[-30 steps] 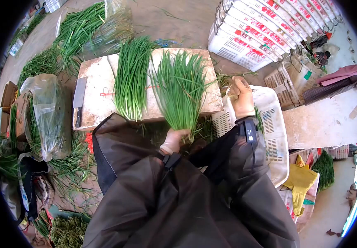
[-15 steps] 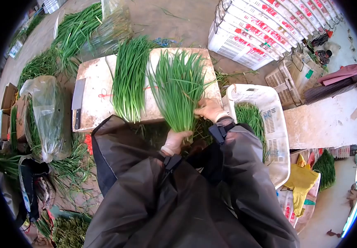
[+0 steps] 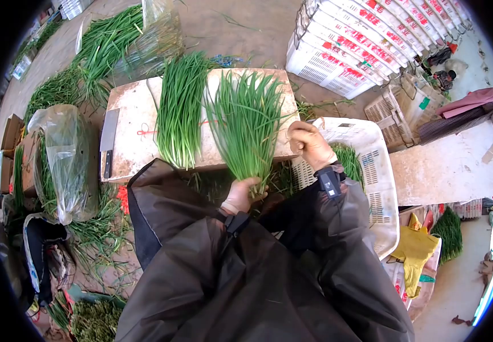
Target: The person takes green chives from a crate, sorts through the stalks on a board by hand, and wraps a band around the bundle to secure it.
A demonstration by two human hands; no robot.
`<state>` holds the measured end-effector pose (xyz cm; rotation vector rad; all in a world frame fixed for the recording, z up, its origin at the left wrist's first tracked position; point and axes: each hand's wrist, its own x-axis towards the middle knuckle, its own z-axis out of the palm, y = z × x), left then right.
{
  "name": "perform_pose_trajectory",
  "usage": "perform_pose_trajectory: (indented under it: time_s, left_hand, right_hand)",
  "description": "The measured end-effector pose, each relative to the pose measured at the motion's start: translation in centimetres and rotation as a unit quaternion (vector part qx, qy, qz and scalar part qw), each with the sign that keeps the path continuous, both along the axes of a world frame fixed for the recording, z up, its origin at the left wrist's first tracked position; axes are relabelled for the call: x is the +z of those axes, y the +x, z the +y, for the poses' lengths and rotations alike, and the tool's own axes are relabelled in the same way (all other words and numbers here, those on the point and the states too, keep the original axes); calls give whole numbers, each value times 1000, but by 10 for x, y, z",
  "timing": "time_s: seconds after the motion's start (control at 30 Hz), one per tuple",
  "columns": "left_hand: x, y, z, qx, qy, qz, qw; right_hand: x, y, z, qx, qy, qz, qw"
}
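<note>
My left hand [image 3: 239,195] is closed round the pale stem ends of a loose bunch of green chives [image 3: 245,125], whose leaves fan out over the board's right part. My right hand [image 3: 310,145] is held up to the right of the bunch, apart from it, with its fingers pinched together. A thin pale strand seems to show by those fingertips, too fine to be sure of. Both hands wear light gloves. To the left, another bunch of chives [image 3: 181,111] lies across the board [image 3: 129,117], with red ties partly under it. A cleaver [image 3: 108,139] rests on the left edge.
Close at my right stands a white plastic crate [image 3: 380,191] with chives inside. Stacked white crates [image 3: 366,43] rise at the upper right. Plastic-wrapped chives [image 3: 67,162] stand at left, with loose chives [image 3: 106,40] on the floor behind. A yellow glove [image 3: 417,248] hangs lower right.
My right hand has left the bunch's side, moving up and to the right with its fingers pinched. My left hand still grips the stem ends in nearly the same place.
</note>
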<state>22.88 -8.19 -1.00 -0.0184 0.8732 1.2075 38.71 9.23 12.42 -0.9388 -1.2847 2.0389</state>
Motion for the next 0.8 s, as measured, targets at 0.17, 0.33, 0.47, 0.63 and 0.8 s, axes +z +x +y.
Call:
perform_pose_trajectory:
  time_s: [0.17,0.33,0.47,0.63,0.8]
  left_hand:
    - [-5,-2,0,1,3,-10,1000]
    - [-4,-1,1,1,0,-9,1000]
    - [3,-1,-2,3,5,0,1000]
    - [10,-2,-2,3,5,13,1000]
    - [3,-3,-2,0,3,5,1000]
  right_hand:
    - [12,10,6,-23,42,-60,997]
    - [-29,-8,-31,141,118,-323,928]
    - [-90,-21,-38,112,353,-373,851]
    - [-59,-24,-36,115,124,-286,943]
    - [3,13,-25,36,-33,104,993]
